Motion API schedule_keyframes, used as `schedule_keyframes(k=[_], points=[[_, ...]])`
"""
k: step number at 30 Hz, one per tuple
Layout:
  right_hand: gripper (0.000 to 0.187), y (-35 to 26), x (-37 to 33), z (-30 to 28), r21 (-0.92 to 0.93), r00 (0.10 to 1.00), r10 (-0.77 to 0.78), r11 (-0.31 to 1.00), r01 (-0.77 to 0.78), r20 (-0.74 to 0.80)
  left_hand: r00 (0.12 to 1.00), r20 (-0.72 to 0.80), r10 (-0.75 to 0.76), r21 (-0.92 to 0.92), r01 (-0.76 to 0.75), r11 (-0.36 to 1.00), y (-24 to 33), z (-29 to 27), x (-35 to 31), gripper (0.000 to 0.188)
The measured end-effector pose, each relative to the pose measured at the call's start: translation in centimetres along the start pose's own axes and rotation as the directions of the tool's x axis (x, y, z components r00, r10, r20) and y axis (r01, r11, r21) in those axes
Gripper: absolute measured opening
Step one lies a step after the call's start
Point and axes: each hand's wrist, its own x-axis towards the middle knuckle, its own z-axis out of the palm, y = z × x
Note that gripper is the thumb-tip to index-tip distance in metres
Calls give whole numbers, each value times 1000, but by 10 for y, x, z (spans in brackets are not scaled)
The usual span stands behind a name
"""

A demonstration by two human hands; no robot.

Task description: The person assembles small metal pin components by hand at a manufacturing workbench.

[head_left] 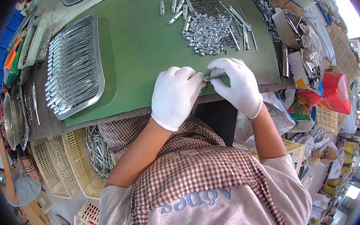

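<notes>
My left hand (173, 97) and my right hand (238, 86), both in white knit gloves, meet at the table's near edge. Their fingertips close on a small metal part (206, 79) between them; most of it is hidden by the gloves. Beyond my hands lies a heap of small shiny metal pieces (206, 33), with a pile of small dark parts (206, 4) behind it. Several silver cylinders (176, 17) lie loose to the left of the heap. Slim metal rods (246, 39) rest at its right side.
A steel tray (100, 66) filled with rows of metal rods sits on the left of the green mat (140, 35). Boxes of metal parts (293, 23) and a red box (337, 93) crowd the right. Plastic baskets (71, 152) stand below left. Another person (21, 184) is at far left.
</notes>
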Motion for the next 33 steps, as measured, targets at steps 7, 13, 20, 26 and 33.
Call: schedule_keyframes(k=[7, 13, 20, 26, 33], points=[[23, -1, 9, 3, -136, 989, -110, 983, 122, 96, 998, 57, -19, 19, 18, 1000, 3, -3, 3, 15], [17, -17, 10, 4, -456, 955, -209, 843, 285, 210, 999, 49, -5, 35, 4, 999, 1, 0, 0, 13], [15, 3, -7, 5, -315, 952, -275, 923, 223, -132, 998, 53, -23, 68, 20, 998, 1, 2, 0, 17], [53, 109, -47, -78, -654, 797, 299, 459, -602, -524, 1000, -12, 14, 33, -14, 999, 4, -1, 0, 20], [57, 104, -48, -65, -186, 782, 221, 901, -392, -583, 1000, -12, -9, 79, 10, 997, 2, 4, 0, 23]])
